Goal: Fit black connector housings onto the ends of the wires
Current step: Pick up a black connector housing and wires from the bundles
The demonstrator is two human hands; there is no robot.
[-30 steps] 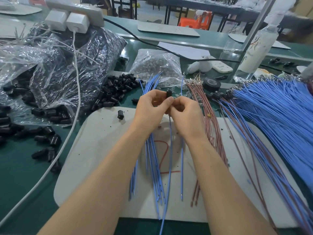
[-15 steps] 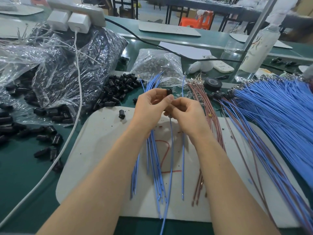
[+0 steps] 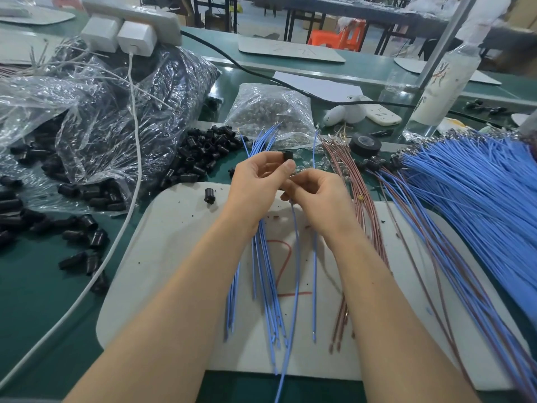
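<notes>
My left hand [image 3: 255, 184] pinches a small black connector housing [image 3: 287, 156] between thumb and fingers, above the white work mat [image 3: 174, 257]. Touching it from the right, my right hand [image 3: 316, 196] pinches the top of a blue wire [image 3: 295, 271] that hangs down over the mat's front edge. Several loose blue wires [image 3: 264, 274] lie on the mat under my wrists, with brown wires [image 3: 366, 205] to their right. One black housing [image 3: 209, 195] lies alone on the mat. A heap of black housings [image 3: 203, 155] sits behind the mat.
Clear plastic bags [image 3: 96, 117] with more black housings spill at the left. A white cable [image 3: 128, 205] crosses the green table. A bag of small clear parts [image 3: 270, 114], a tape roll [image 3: 364, 144] and a bottle [image 3: 441, 88] stand behind. A big bundle of blue wires [image 3: 479, 193] fans at the right.
Both hands stay together at the same spot; my fingers have shifted slightly around the housing and the wire end. Nothing else on the table has moved.
</notes>
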